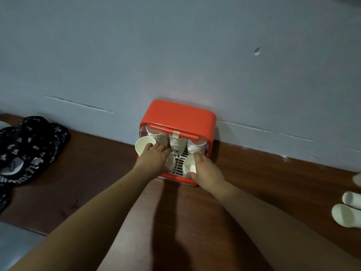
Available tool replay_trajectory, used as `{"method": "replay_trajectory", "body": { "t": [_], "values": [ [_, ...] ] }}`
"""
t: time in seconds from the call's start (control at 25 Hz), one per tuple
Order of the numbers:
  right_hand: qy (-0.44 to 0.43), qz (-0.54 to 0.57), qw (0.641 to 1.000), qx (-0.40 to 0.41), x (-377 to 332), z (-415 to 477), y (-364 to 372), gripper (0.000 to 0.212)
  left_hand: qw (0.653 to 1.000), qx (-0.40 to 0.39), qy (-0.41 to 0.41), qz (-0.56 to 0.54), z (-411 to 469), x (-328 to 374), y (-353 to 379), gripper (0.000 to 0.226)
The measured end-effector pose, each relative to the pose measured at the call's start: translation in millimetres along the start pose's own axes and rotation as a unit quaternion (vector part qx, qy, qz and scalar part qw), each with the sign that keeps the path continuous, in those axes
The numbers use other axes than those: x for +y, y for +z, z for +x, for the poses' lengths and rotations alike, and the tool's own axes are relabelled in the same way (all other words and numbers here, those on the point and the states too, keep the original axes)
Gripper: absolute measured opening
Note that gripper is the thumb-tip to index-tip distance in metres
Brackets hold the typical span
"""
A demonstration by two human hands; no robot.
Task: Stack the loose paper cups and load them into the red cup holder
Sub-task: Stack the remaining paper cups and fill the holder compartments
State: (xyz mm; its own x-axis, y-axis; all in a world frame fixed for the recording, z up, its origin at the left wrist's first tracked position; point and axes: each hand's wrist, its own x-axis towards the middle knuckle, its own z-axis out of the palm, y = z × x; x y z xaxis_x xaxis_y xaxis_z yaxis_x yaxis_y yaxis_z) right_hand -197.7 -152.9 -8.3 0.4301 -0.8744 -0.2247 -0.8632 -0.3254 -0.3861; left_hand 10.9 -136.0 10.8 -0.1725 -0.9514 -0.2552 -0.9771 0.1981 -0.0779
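Where brown wood [254, 173] meets grey wall [175, 55] stands red holder [179, 116] | left grip [154, 159]: cup [143, 146] | right grip [207, 171]: another cup [189, 164]

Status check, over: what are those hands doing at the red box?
Left hand grips one cup, right hand a second cup, both at the red cup holder's mouth. Three stacks already inside. More loose cups far right; nothing blocking.

Left hand [156, 157], right hand [208, 170] on cups [189, 163]
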Motion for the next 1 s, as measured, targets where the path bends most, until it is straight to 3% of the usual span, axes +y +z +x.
{"method": "replay_trajectory", "body": {
  "t": [0.2, 0.4, 0.52, 0.68, 1.0],
  "values": [
    [0.008, 0.020, 1.000, 0.007, -1, 0, 6, 0.079, 1.000, 0.010, -0.015, -0.016, -2, 9, 3, 0.074],
    [0.019, 0.031, 0.997, 0.065, 31, -41, -24, 0.059, 0.979, 0.110, -0.035, -0.168, -14, 25, -16, 0.046],
    [0.076, 0.021, 0.993, 0.085, 81, -91, -51, 0.062, 0.973, 0.113, -0.019, -0.202, -23, 64, -40, 0.038],
    [0.146, 0.019, 0.984, 0.096, 167, -176, -91, 0.061, 0.969, 0.105, 0.023, -0.224, -29, 151, -64, 0.042],
    [0.274, 0.036, 0.945, 0.175, 336, -389, -150, 0.052, 0.964, 0.071, 0.116, -0.227, -33, 408, -120, 0.047]
  ]
}}
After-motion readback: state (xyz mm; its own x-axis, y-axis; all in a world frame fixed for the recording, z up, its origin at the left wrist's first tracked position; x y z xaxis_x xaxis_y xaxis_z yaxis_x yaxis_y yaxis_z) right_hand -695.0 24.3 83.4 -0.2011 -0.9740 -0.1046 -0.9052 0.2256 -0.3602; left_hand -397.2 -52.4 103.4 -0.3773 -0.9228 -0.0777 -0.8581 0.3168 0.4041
